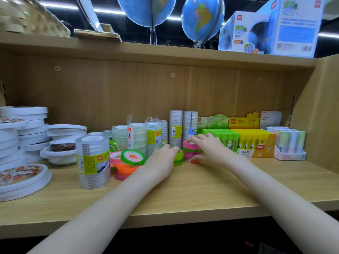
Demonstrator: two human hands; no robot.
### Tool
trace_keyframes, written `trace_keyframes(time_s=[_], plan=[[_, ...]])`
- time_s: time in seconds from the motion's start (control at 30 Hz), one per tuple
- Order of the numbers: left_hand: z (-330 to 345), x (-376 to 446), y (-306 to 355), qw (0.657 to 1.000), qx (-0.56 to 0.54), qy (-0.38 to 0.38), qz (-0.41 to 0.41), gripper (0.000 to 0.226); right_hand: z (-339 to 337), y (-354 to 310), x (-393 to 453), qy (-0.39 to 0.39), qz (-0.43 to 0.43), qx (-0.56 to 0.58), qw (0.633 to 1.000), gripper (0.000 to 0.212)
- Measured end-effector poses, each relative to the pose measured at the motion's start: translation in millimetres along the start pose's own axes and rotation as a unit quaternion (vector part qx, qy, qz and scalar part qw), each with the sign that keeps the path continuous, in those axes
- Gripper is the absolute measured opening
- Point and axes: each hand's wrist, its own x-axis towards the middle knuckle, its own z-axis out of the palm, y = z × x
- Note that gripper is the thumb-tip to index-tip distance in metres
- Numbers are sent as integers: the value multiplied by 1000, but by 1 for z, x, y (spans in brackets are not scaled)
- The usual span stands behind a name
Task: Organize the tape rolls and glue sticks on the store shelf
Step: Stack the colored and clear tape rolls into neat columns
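On the wooden shelf (192, 187), my right hand (211, 149) grips a stack of pink and green tape rolls (190, 150), fingers over its top and thumb at its base. My left hand (163, 158) touches a small green tape roll (178, 158) just left of that stack. Loose coloured rolls, one with a watermelon print (133, 156), lie left of my left hand. Wrapped stacks of clear tape (92, 162) (175, 129) stand behind and to the left. Green glue sticks (222, 137) and a yellow glue stick box (254, 143) stand to the right.
White double-sided tape rolls (23, 142) are piled at the far left. A rack of pastel tubes (288, 143) stands at the far right against the side wall. Globes (201, 21) and boxes sit on the upper shelf. The shelf's front strip is bare wood.
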Motion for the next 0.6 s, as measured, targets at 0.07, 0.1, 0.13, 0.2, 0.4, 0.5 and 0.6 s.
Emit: trace_keyframes(time_s=[0.07,0.1,0.13,0.2,0.4,0.5,0.6], plan=[[1,2,4,1000,28,4,-11,48,2,0,4,0,11,2,1000,56],[2,1,5,998,54,10,-16,47,3,-1,5,-3,14,-1,1000,57],[1,-1,8,997,77,22,-20,46,4,-1,5,-4,17,1,1000,59],[-4,-11,10,990,121,72,-12,43,6,-1,1,11,29,40,999,62],[-28,-59,-14,955,166,232,86,32,-3,-24,-16,143,-40,189,971,38],[-40,-91,-30,933,205,286,80,27,-6,-58,-21,100,-110,272,951,40],[-53,-120,-50,923,208,320,36,39,-8,-92,-18,-1,-167,322,932,57]])
